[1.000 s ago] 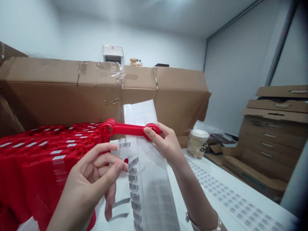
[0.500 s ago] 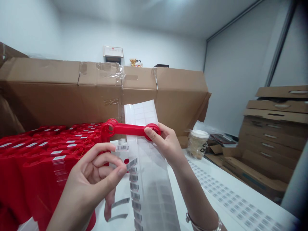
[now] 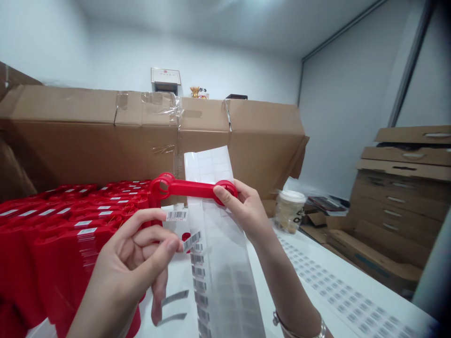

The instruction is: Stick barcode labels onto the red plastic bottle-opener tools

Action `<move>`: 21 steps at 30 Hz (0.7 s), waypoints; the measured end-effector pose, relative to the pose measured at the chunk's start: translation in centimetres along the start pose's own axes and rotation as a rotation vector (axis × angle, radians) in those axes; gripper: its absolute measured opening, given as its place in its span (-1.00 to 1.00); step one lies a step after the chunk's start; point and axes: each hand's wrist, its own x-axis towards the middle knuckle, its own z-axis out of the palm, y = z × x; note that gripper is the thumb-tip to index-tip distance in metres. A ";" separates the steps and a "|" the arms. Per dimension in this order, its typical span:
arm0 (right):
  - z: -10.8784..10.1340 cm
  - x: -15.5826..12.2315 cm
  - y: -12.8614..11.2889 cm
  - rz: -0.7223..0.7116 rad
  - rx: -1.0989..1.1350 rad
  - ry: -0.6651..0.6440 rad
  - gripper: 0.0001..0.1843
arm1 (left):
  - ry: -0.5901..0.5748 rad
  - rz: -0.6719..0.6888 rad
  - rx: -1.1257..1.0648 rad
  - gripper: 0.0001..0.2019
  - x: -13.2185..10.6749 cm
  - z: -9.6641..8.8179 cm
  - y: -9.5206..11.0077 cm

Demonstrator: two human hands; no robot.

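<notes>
My right hand (image 3: 243, 202) grips the right ring of a red plastic piece (image 3: 192, 188), a bar with a round ring at each end. A white label sheet (image 3: 211, 164) is held along with it, passing behind the bar and hanging down, with a column of barcode labels on its left edge. My left hand (image 3: 144, 258) has thumb and middle finger close together at a barcode sticker (image 3: 192, 241). Another barcode sticker (image 3: 176, 215) clings to the index fingertip. Two more sticker strips (image 3: 176, 296) stick out by the lower fingers.
Rows of red plastic pieces (image 3: 63, 249) with white labels stand at left. A large cardboard box (image 3: 141, 145) spans the back. A lidded cup (image 3: 291, 209) and a barcode sheet (image 3: 352, 295) lie on the white table at right, beside stacked cartons (image 3: 401, 197).
The left thumb has drawn back slightly from the sticker, and the index sticker has tipped a little. The red piece and label sheet have shifted slightly right.
</notes>
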 end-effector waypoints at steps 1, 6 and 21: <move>0.0 0.0 0.0 0.002 -0.002 -0.001 -0.55 | 0.000 0.003 -0.002 -0.60 0.0 0.1 0.0; 0.0 -0.1 0.0 0.001 -0.008 0.002 -0.56 | -0.002 -0.014 -0.008 -0.56 -0.1 0.2 0.3; 0.0 0.0 0.0 0.000 0.003 0.006 -0.58 | -0.164 0.020 0.003 -0.76 0.2 -0.5 -0.4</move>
